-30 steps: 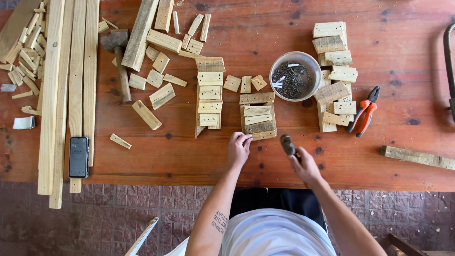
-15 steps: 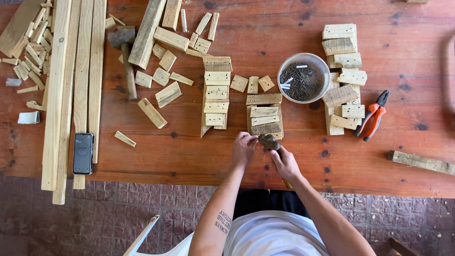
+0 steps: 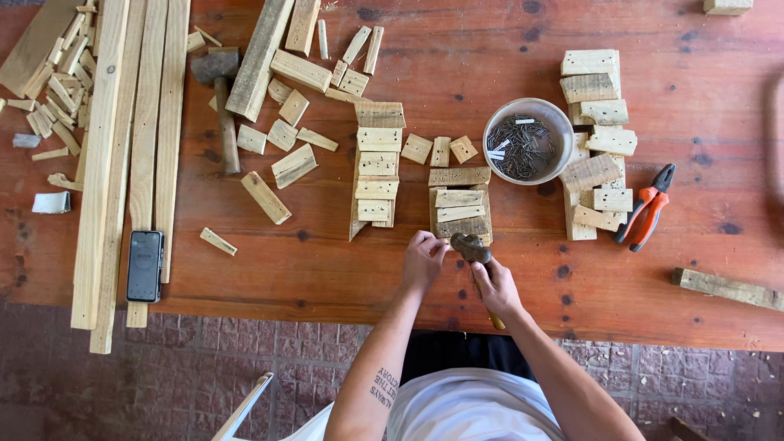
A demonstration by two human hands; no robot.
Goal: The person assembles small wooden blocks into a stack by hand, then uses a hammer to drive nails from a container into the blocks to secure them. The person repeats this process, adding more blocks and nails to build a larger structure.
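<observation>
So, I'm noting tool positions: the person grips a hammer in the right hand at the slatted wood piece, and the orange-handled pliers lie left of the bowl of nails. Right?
Not quite. The orange-handled pliers lie right of the bowl of nails, beyond the stacked wood blocks, as the head view shows. The rest holds: the right hand grips a hammer at the slatted wood piece.

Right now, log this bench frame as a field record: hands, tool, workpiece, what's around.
left hand: fingertips at the near edge of the slat piece
right hand: gripping a hammer, head at the piece's near edge
table: red-brown wood
bowl: holds dark nails, right of and beyond the piece
pliers: orange handles, far right
second hammer: lying untouched, left
phone: on the long planks
loose blocks: stacked right of the bowl
</observation>
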